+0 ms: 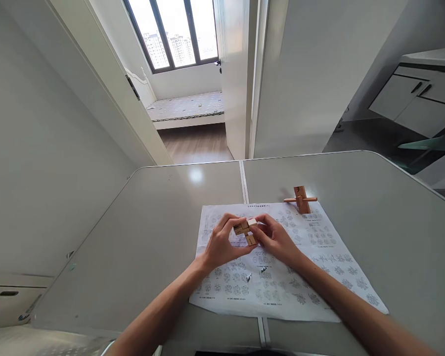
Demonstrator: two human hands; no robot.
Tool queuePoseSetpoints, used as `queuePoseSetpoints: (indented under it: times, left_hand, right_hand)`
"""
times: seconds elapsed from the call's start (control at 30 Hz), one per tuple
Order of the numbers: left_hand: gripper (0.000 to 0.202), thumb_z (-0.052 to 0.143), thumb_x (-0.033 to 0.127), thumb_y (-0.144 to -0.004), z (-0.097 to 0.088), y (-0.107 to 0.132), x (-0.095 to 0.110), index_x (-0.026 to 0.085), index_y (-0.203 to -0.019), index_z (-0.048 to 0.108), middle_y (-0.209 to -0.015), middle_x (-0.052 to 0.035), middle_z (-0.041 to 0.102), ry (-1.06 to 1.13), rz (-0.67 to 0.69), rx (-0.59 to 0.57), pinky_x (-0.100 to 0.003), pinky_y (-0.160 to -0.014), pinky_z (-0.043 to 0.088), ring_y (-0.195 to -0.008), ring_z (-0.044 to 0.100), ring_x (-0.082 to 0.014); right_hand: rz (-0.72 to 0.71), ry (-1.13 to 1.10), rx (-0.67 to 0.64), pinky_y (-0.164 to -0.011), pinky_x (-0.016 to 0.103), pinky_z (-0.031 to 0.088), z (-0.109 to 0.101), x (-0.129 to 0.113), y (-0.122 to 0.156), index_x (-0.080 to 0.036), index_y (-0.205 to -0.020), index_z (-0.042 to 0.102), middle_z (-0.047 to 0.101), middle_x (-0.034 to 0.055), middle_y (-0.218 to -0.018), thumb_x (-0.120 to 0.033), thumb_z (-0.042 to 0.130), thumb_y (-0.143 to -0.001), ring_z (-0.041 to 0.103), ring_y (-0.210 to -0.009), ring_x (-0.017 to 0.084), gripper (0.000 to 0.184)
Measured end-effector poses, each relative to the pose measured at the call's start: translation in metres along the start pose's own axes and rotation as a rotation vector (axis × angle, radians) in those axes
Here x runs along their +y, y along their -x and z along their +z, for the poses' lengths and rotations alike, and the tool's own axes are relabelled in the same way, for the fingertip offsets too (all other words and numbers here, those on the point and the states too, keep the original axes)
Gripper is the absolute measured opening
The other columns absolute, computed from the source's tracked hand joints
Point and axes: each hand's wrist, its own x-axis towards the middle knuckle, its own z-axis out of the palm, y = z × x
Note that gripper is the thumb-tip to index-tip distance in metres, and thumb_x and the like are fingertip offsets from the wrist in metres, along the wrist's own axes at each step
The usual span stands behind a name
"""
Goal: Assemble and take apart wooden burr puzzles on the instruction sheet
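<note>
Wooden block cluster (242, 228) is hanging just over the printed sheet (282, 279), near its middle. Left hand (221, 243) is clamping it, fingertips on top, thumb reaching underneath; right hand (276, 240) is pinching its right side around the pale block (252, 222). Joint detail: too small to tell. Best practice: left should be bracing, right should be nudging straight along the block's axis, never twisting or forcing. Sheet is lying flat on the surface (163, 212); crossed wooden assembly (301, 202) is resting by its far right corner.
</note>
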Motion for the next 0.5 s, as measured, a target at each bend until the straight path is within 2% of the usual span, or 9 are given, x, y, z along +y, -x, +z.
queuePoseSetpoints:
  times: [0.33,0.5]
  left_hand:
    - [0.066,0.086,0.034,-0.079,-0.0012,0.0009,-0.0003,0.028,-0.138,0.057,-0.116,-0.008,0.063,-0.004,0.014,-0.045,-0.037,-0.085,0.062,-0.104,0.067,-0.0233]
    - [0.066,0.086,0.033,-0.079,-0.0013,0.0014,-0.0008,0.028,-0.139,0.057,-0.115,-0.0074,0.063,0.004,0.015,-0.055,-0.035,-0.084,0.062,-0.103,0.066,-0.0225]
  right_hand:
    - [0.007,-0.033,-0.074,-0.058,0.03,0.044,-0.0058,-0.007,-0.0019,-0.022,-0.106,0.057,0.059,-0.0028,-0.067,-0.063,0.062,-0.096,0.053,-0.059,0.016,0.042]
    - [-0.015,-0.022,-0.079,-0.056,0.029,0.043,-0.0067,-0.006,-0.0007,-0.022,-0.106,0.057,0.059,-0.0028,-0.067,-0.059,0.061,-0.099,0.052,-0.059,0.015,0.038]
